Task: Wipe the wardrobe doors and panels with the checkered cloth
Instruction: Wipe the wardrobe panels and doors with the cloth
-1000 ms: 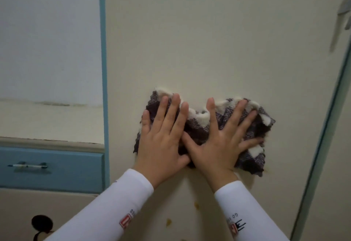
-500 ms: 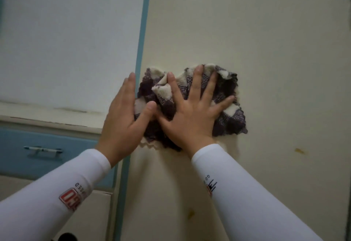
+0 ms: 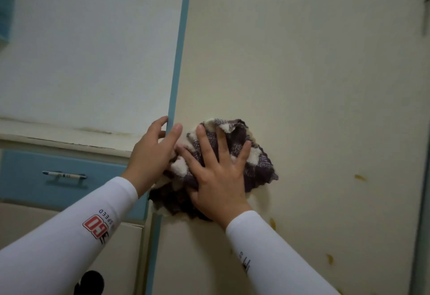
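A bunched dark purple and cream checkered cloth (image 3: 257, 166) lies flat against the cream wardrobe door (image 3: 302, 73), close to the door's blue left edge strip (image 3: 180, 50). My right hand (image 3: 217, 176) presses the cloth onto the door with its fingers spread and straight. My left hand (image 3: 154, 152) is at the cloth's left side, over the blue strip, fingers straight; its thumb side meets the cloth. The cloth's lower left part is hidden behind both hands.
Several yellowish stains (image 3: 360, 177) mark the door at lower right. Left of the strip is a pale recessed panel (image 3: 93, 50) above a ledge, then a blue drawer (image 3: 30, 173) with a bar handle (image 3: 64, 175). A blue frame strip (image 3: 422, 201) runs down the right edge.
Both hands and the cloth slid left across the door to its blue edge strip, and the cloth bunched up. My left hand came off the cloth's top onto its left side.
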`<state>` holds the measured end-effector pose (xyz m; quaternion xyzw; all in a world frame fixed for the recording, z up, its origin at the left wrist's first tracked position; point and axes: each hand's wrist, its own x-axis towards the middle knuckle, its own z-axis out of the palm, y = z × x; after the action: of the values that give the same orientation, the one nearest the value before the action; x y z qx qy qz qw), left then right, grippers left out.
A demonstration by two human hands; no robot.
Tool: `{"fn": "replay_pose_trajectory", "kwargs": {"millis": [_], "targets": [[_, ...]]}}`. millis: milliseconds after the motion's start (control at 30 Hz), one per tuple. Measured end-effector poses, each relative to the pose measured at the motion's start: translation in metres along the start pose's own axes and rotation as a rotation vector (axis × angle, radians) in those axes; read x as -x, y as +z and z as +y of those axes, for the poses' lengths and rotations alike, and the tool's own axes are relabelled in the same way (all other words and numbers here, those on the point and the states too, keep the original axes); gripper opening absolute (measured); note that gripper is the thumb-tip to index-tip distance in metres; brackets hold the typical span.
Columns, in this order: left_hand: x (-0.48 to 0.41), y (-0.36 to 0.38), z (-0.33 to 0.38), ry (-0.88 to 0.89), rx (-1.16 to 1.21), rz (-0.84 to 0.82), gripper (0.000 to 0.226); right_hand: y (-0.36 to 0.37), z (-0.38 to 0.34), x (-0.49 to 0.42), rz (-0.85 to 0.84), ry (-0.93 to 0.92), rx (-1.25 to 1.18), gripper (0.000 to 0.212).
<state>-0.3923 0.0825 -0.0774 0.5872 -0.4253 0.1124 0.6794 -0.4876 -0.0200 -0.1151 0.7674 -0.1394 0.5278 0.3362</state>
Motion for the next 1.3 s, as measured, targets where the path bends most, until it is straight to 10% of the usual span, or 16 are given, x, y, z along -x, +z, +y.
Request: {"fn": "replay_pose_trajectory", "kwargs": {"millis": [633, 1300], "targets": [[0.032, 0.047, 0.002, -0.012, -0.293, 0.121, 0.084, -0.028, 0.122, 0.068, 0.049, 0.051, 0.109, 0.064], [0.034, 0.053, -0.001, -0.027, -0.431, 0.112, 0.092, -0.039, 0.172, 0.165, 0.054, 0.739, -0.002, 0.059]]}}
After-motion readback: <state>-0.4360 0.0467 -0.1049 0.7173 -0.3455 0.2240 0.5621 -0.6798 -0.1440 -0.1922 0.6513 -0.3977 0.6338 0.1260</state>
